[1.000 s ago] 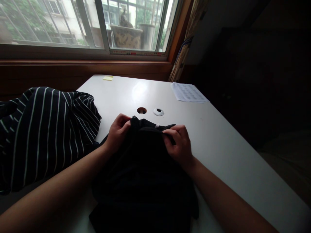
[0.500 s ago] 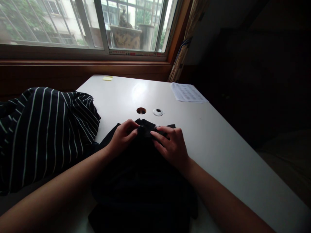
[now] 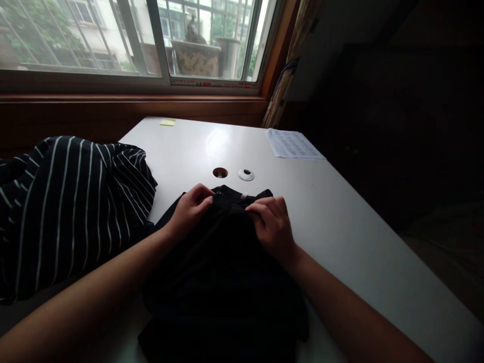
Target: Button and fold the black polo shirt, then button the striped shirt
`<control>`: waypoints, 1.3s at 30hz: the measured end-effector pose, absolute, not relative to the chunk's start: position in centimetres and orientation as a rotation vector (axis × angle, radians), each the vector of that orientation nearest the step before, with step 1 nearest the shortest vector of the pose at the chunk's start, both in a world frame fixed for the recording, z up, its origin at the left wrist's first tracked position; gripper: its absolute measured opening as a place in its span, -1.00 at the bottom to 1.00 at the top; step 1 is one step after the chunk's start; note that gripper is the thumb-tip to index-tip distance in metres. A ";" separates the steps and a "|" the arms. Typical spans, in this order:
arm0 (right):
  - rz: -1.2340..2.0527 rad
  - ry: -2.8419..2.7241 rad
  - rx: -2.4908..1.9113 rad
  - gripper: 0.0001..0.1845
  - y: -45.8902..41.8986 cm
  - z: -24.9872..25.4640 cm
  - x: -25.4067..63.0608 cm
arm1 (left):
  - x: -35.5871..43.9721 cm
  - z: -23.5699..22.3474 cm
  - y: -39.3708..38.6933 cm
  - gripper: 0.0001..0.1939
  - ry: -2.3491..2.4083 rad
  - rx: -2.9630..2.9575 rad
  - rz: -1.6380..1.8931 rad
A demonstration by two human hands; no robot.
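Note:
A black garment (image 3: 223, 272) lies on the white table (image 3: 340, 222) in front of me, its far edge near the table's middle. My left hand (image 3: 189, 210) pinches the garment's far edge on the left side, fingers curled closed. My right hand (image 3: 271, 226) grips the same edge a little to the right, fingers bent over the cloth. A small pale tag shows on the edge between the two hands.
A dark garment with white stripes (image 3: 71, 206) is heaped at the table's left. Beyond the hands are a round cable hole (image 3: 220, 173) and its white cap (image 3: 246, 175). A printed sheet (image 3: 293, 144) and a yellow note (image 3: 167, 122) lie near the window.
The two hands came together at the middle of the garment's edge half a second ago and have moved slightly apart again, still gripping the edge. The striped garment has not moved.

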State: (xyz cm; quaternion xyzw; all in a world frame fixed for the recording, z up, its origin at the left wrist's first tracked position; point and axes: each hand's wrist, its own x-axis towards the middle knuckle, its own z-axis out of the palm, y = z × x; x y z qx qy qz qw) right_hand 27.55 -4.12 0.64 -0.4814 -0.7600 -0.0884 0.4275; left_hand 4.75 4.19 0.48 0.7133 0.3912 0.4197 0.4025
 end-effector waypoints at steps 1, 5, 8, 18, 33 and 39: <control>-0.223 -1.890 -1.198 -0.84 -4.2 0.7 27.6 | 4.8 0.4 4.3 -0.88 0.989 1.811 1.040; -0.231 -1.873 -1.180 -0.85 -4.5 0.8 27.6 | 5.1 0.0 4.1 -0.86 0.882 1.887 1.061; -0.197 -1.854 -1.160 -0.82 -4.7 0.9 27.5 | 4.9 0.2 3.4 -0.60 0.679 2.009 1.274; -0.184 -1.800 -1.153 -0.82 -4.8 0.8 27.5 | 4.9 1.4 2.7 -0.71 0.350 2.438 0.835; -0.221 -2.131 -1.004 -0.53 -4.8 1.5 27.0 | 4.8 1.6 3.7 -0.75 0.535 1.840 0.363; -0.122 -2.208 -0.969 -0.74 -4.7 1.2 27.1 | 5.1 1.8 3.6 -0.74 0.601 1.875 0.361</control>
